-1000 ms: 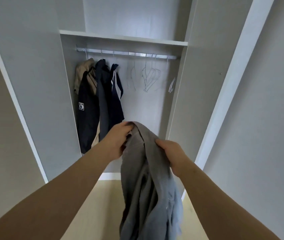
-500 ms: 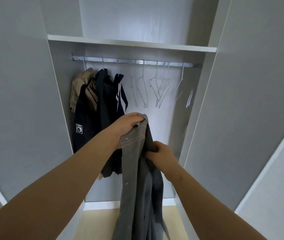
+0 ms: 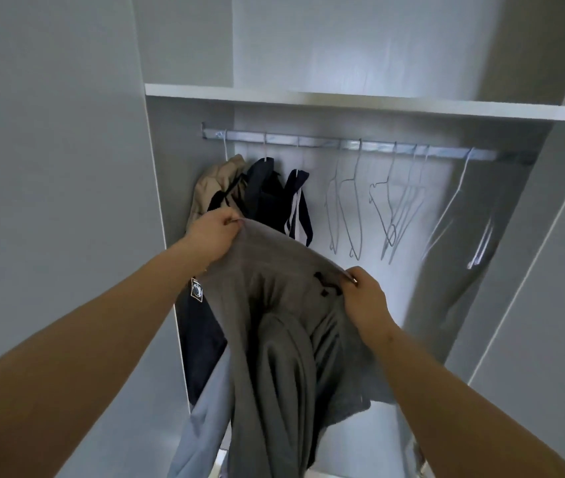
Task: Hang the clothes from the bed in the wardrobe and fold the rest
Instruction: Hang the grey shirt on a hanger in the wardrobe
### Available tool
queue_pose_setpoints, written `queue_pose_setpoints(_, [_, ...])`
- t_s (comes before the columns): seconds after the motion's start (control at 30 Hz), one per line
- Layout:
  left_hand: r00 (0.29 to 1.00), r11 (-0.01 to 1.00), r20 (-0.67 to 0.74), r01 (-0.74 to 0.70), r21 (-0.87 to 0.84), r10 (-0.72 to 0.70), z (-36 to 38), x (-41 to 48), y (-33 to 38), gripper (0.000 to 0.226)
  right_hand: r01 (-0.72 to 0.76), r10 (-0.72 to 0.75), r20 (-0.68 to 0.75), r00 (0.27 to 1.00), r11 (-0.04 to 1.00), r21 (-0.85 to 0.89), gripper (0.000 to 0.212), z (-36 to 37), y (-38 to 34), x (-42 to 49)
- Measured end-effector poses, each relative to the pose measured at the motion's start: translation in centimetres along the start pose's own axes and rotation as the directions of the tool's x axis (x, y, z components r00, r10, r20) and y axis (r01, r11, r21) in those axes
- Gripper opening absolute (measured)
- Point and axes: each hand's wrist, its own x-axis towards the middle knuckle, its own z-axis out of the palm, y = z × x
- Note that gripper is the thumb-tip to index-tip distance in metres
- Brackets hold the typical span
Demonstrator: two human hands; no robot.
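Grey garment (image 3: 274, 346) is held up by both hands in front of the open wardrobe (image 3: 184, 139), below the level of the rail (image 3: 377, 146) and not on any hanger. The left hand (image 3: 215, 234) pinches the upper edge of the cloth at its left end, with the fingers curled closed on the fabric. The right hand (image 3: 365, 301) grips the same edge lower and to the right, its fingers also closed around the cloth. Between the two hands the edge is stretched in a slope, and the rest of the garment hangs down in heavy folds to the bottom of the picture. A black drawstring (image 3: 324, 286) shows on the cloth just beside the right hand. A light blue piece of fabric (image 3: 201, 419) hangs at the lower left of the grey folds; I cannot tell if it belongs to the same garment.

Inside the wardrobe, a white shelf (image 3: 377, 105) lies above the metal rail. At the left end of the rail hang a beige jacket (image 3: 213, 181) and some dark clothes (image 3: 267, 194), partly hidden behind the left hand. One dark piece carries a small white badge (image 3: 197, 291) near the left forearm. Several bare wire hangers (image 3: 348, 215) hang on the middle and right part of the rail, above and behind the right hand.
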Motion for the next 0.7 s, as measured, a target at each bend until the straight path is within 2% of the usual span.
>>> queue_pose_setpoints(0.07, [0.992,0.986,-0.113,-0.029,0.165,0.048,-0.2,2.1,-0.9,0.022,0.102,-0.1,0.018,0.995,0.992,-0.081,0.023,-0.5,-0.4,3.2])
queue_pose_setpoints(0.13, [0.985,0.981,-0.144,-0.072,0.182,0.099,-0.5,3.9,-1.4,0.025,0.175,-0.172,0.032,0.985,0.967,-0.186,0.032,-1.0,-0.5,6.0])
queue_pose_setpoints(0.2, [0.98,0.957,-0.089,-0.155,0.245,0.181,-0.5,5.3,-1.5,0.024,0.217,-0.214,0.04,0.976,0.946,-0.241,0.039,-1.1,-0.6,8.6])
queue_pose_setpoints(0.27, [0.975,0.886,0.007,-0.204,0.416,0.221,-0.3,6.2,-1.6,0.037,0.237,-0.233,0.045,0.971,0.943,-0.232,0.041,-0.6,-0.7,10.2])
queue_pose_setpoints(0.33, [0.978,0.778,0.061,-0.196,0.597,0.2,-0.3,6.9,-1.8,0.043,0.26,-0.253,0.059,0.966,0.946,-0.192,0.039,0.2,-0.9,11.0])
queue_pose_setpoints(0.37, [0.981,0.754,0.041,-0.174,0.634,0.191,-0.4,7.3,-1.9,0.038,0.284,-0.276,0.068,0.959,0.94,-0.191,0.037,0.7,-1.0,11.4])
queue_pose_setpoints(0.43, [0.973,0.781,-0.079,-0.122,0.612,0.215,-0.5,7.7,-2.0,0.027,0.333,-0.328,0.062,0.943,0.913,-0.234,0.033,1.5,-1.4,11.7])
queue_pose_setpoints(0.53, [0.939,0.842,-0.239,-0.087,0.532,0.248,-0.5,8.6,-2.0,0.026,0.369,-0.402,0.004,0.916,0.837,-0.405,0.035,2.3,-2.0,12.7])
queue_pose_setpoints(0.6, [0.961,0.885,-0.208,-0.066,0.461,0.18,-0.4,9.3,-2.0,0.027,0.341,-0.374,0.003,0.927,0.841,-0.42,0.035,2.6,-2.2,13.6])
queue_pose_setpoints(0.7, [0.996,0.952,-0.078,-0.02,0.306,0.046,0.0,10.3,-2.8,0.026,0.287,-0.299,-0.002,0.954,0.918,-0.275,0.034,3.6,-2.8,15.1])
